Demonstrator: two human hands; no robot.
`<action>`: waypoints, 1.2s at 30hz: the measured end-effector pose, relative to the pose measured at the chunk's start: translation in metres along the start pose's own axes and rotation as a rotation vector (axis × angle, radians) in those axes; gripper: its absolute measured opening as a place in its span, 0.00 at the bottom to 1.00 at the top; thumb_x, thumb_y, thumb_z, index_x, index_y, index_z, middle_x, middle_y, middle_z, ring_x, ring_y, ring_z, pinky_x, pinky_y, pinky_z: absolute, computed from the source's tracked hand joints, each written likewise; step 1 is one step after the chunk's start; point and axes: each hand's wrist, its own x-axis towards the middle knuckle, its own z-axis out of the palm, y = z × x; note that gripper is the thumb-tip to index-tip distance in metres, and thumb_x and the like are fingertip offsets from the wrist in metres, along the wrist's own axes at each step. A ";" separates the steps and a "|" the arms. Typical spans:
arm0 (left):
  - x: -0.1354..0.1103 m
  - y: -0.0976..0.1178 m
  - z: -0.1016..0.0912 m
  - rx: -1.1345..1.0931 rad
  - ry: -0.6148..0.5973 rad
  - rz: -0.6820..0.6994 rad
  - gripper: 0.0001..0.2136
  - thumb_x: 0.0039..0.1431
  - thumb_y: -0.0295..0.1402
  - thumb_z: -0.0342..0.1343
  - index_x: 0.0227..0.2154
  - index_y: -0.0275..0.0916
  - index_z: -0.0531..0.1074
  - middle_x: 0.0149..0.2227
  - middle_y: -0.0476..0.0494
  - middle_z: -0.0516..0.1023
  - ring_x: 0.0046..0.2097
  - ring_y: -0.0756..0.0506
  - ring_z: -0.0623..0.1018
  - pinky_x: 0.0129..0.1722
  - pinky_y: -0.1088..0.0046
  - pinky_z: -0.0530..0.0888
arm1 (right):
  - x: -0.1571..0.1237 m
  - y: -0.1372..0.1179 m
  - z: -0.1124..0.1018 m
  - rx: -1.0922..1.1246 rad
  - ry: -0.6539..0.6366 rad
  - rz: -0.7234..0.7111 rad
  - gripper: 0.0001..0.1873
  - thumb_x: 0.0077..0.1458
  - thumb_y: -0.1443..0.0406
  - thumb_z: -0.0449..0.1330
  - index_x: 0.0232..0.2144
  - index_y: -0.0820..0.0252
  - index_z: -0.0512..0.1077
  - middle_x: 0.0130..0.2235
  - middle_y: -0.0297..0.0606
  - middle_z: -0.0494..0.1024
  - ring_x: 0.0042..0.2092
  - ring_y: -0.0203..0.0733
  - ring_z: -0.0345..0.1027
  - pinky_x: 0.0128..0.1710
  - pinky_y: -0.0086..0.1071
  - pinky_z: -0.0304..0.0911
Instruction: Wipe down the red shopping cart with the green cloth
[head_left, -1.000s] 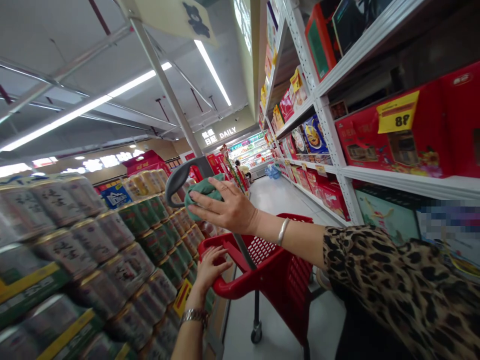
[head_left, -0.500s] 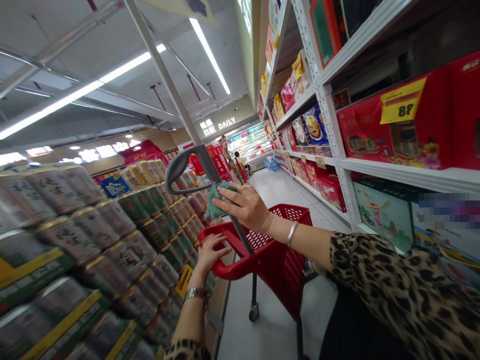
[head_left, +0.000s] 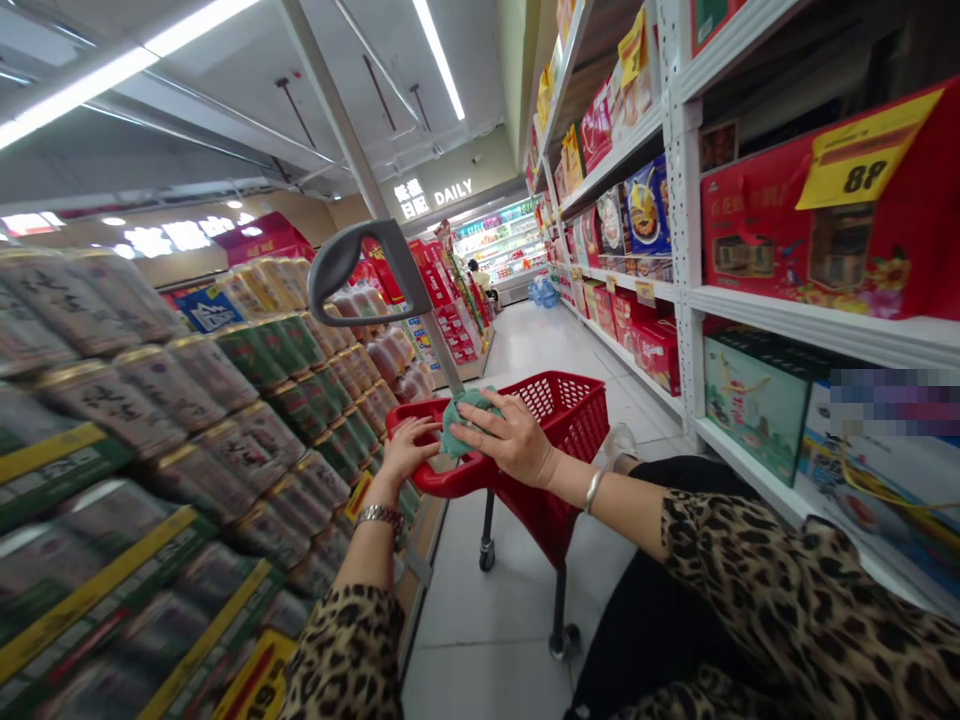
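Observation:
A red shopping basket cart [head_left: 559, 400] on wheeled legs stands in front of me, with a grey pole [head_left: 442, 352] rising to a looped grey handle [head_left: 369, 272]. My right hand [head_left: 514, 438] presses a green cloth [head_left: 459, 425] around the pole's lower end, at the basket's near rim. The fingers are bent over the cloth and hide part of it. Gripping the red rim just left of the cloth is my left hand [head_left: 409, 450], its fingers curled over the edge.
Stacked cans in shrink-wrapped packs [head_left: 225, 450] line the left side. White shelves [head_left: 682, 220] with boxed goods, including a red gift box [head_left: 825, 215], run along the right. A pale tiled aisle [head_left: 517, 345] leads to a lit display fridge [head_left: 499, 245]; a blue bundle [head_left: 541, 291] lies near it.
My right hand and the green cloth have slid down the pole to the basket's rim. The left hand stays on the rim. My view has tilted downward a little.

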 end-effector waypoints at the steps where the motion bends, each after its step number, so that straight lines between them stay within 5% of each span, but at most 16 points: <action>1: 0.000 0.001 0.000 -0.019 -0.007 -0.021 0.19 0.50 0.46 0.66 0.46 0.51 0.83 0.60 0.42 0.77 0.67 0.31 0.67 0.69 0.43 0.59 | -0.006 -0.005 0.001 0.004 0.002 0.001 0.21 0.68 0.69 0.59 0.58 0.41 0.75 0.60 0.34 0.78 0.65 0.51 0.64 0.56 0.46 0.67; 8: -0.002 0.004 -0.002 -0.096 -0.039 -0.034 0.21 0.51 0.48 0.65 0.47 0.49 0.83 0.62 0.42 0.76 0.69 0.32 0.65 0.72 0.47 0.53 | -0.038 -0.036 0.010 0.049 -0.063 -0.049 0.20 0.66 0.67 0.62 0.57 0.41 0.76 0.61 0.33 0.77 0.66 0.53 0.62 0.56 0.48 0.66; 19: -0.003 0.005 0.000 -0.124 -0.019 -0.053 0.24 0.48 0.53 0.68 0.47 0.52 0.83 0.61 0.44 0.77 0.69 0.34 0.66 0.71 0.50 0.55 | -0.089 -0.023 0.002 0.034 -0.044 -0.078 0.20 0.64 0.69 0.64 0.56 0.45 0.76 0.58 0.34 0.78 0.67 0.53 0.60 0.56 0.48 0.69; 27: -0.006 0.009 -0.003 -0.116 -0.028 -0.058 0.25 0.49 0.55 0.66 0.48 0.50 0.82 0.62 0.43 0.76 0.68 0.34 0.66 0.71 0.49 0.55 | -0.130 -0.032 0.005 0.042 -0.203 0.033 0.16 0.65 0.68 0.63 0.51 0.42 0.80 0.53 0.36 0.81 0.61 0.52 0.68 0.52 0.47 0.71; 36: -0.005 0.004 -0.003 -0.117 -0.018 -0.066 0.24 0.51 0.54 0.65 0.48 0.49 0.82 0.62 0.42 0.75 0.68 0.35 0.66 0.70 0.50 0.56 | -0.193 -0.044 0.005 0.124 -0.265 -0.081 0.10 0.61 0.71 0.65 0.41 0.50 0.82 0.48 0.39 0.83 0.50 0.50 0.73 0.43 0.44 0.71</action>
